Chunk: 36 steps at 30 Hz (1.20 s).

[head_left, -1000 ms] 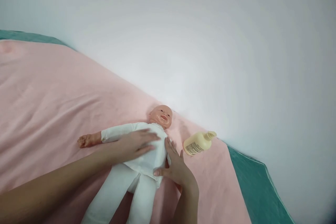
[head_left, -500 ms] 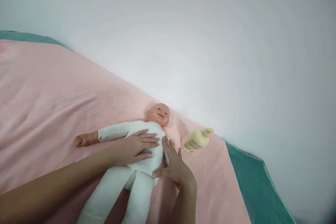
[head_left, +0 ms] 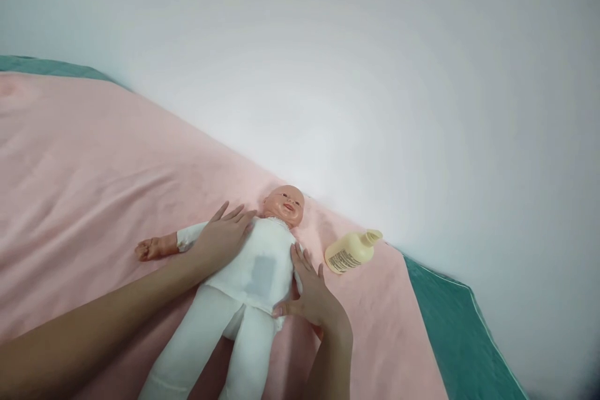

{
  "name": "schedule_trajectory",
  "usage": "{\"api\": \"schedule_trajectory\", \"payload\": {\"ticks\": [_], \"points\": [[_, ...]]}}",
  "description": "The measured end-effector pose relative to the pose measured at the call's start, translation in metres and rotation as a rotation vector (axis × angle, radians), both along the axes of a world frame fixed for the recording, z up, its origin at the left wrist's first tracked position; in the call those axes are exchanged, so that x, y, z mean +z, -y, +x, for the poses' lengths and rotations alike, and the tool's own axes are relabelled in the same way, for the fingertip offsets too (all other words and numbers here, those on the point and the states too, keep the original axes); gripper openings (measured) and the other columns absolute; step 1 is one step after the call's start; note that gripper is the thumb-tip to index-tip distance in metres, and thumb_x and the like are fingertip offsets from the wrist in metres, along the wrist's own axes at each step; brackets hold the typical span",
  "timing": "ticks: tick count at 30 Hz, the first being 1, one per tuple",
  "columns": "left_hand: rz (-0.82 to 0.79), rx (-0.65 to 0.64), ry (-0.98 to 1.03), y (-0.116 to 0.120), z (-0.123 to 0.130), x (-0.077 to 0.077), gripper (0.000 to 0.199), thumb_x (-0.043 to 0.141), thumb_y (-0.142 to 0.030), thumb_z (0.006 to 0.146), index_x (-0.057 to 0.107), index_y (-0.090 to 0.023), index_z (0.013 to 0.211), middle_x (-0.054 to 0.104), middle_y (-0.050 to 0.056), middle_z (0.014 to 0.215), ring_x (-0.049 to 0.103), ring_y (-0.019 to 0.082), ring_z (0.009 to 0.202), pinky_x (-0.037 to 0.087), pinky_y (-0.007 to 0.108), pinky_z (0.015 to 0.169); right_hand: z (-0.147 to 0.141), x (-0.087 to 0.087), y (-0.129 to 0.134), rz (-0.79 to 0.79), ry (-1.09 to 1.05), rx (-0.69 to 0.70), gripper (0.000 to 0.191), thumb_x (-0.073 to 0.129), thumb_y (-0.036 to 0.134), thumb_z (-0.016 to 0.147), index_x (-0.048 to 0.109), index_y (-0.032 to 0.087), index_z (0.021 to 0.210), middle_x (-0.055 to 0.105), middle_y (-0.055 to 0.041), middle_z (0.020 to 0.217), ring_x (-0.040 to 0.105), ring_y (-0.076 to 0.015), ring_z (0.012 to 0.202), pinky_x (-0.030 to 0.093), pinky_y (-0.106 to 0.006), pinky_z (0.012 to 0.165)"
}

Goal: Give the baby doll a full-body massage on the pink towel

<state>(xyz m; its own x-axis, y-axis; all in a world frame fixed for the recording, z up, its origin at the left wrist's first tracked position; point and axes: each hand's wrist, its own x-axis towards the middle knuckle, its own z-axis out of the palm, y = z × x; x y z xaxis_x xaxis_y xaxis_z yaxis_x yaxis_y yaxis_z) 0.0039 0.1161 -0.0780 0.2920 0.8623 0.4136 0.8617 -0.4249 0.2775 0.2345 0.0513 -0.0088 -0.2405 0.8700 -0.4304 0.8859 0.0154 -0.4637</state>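
Observation:
A baby doll [head_left: 267, 244] with a white cloth body and a hard plastic head lies on its back. On its chest shows a greyish rectangular patch [head_left: 263, 275]. My left hand [head_left: 225, 237] rests open, fingers outstretched, over the doll's shoulder and upper arm on the left side. Against the other side of the torso lies my right hand [head_left: 312, 290], its fingers apart and its thumb near the waist. The doll's arm on that side is mostly hidden under my right hand. The outstretched doll arm ends in a plastic hand [head_left: 152, 249].
A yellow pump-top bottle [head_left: 349, 252] with printed text stands to the right of the doll. Beneath everything spreads a pink blanket [head_left: 94, 156] with some creases, over a green sheet [head_left: 454, 319]. A white wall [head_left: 328, 75] rises along the far edge.
My left hand has slid from the middle of the doll's chest up and left to its shoulder, uncovering the grey patch. My right hand has stayed in place.

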Motion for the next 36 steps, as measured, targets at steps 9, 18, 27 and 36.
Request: {"api": "schedule_trajectory", "payload": {"ticks": [9, 18, 27, 36], "points": [[0.003, -0.021, -0.031, -0.002, -0.006, 0.000, 0.045, 0.031, -0.007, 0.091, 0.056, -0.017, 0.125, 0.063, 0.007, 0.127, 0.048, 0.024, 0.129, 0.013, 0.047, 0.116, -0.014, 0.018, 0.006, 0.102, -0.153, 0.088, 0.094, 0.063, 0.054, 0.080, 0.006, 0.028, 0.150, -0.004, 0.0009, 0.158, -0.011, -0.0193, 0.145, -0.006, -0.048, 0.117], [-0.055, -0.068, -0.047, 0.000, -0.010, 0.007, 0.042, 0.044, -0.012, 0.085, 0.054, -0.014, 0.126, 0.062, 0.012, 0.126, 0.049, 0.025, 0.127, 0.018, 0.047, 0.114, -0.063, 0.014, 0.011, 0.183, -0.320, 0.404, 0.054, 0.050, 0.052, 0.092, 0.041, 0.031, 0.141, 0.028, 0.0040, 0.153, 0.011, -0.0207, 0.145, -0.009, -0.047, 0.118], [-0.038, -0.078, 0.002, -0.001, -0.009, 0.006, 0.041, 0.032, -0.013, 0.092, 0.054, -0.017, 0.126, 0.063, 0.010, 0.126, 0.051, 0.024, 0.126, 0.017, 0.048, 0.114, -0.053, -0.015, -0.012, 0.316, -0.131, 0.208, 0.073, 0.044, 0.057, 0.092, 0.011, 0.029, 0.151, 0.006, 0.0023, 0.158, -0.005, -0.0205, 0.146, -0.007, -0.051, 0.117], [-0.028, -0.078, 0.033, 0.001, -0.008, 0.010, 0.043, 0.028, -0.013, 0.095, 0.055, -0.019, 0.127, 0.064, 0.007, 0.124, 0.050, 0.023, 0.127, 0.018, 0.049, 0.114, -0.025, -0.014, -0.014, 0.169, -0.119, 0.057, 0.098, 0.055, 0.061, 0.084, -0.008, 0.024, 0.150, -0.006, -0.0019, 0.158, -0.010, -0.0188, 0.145, -0.010, -0.047, 0.116]]}}
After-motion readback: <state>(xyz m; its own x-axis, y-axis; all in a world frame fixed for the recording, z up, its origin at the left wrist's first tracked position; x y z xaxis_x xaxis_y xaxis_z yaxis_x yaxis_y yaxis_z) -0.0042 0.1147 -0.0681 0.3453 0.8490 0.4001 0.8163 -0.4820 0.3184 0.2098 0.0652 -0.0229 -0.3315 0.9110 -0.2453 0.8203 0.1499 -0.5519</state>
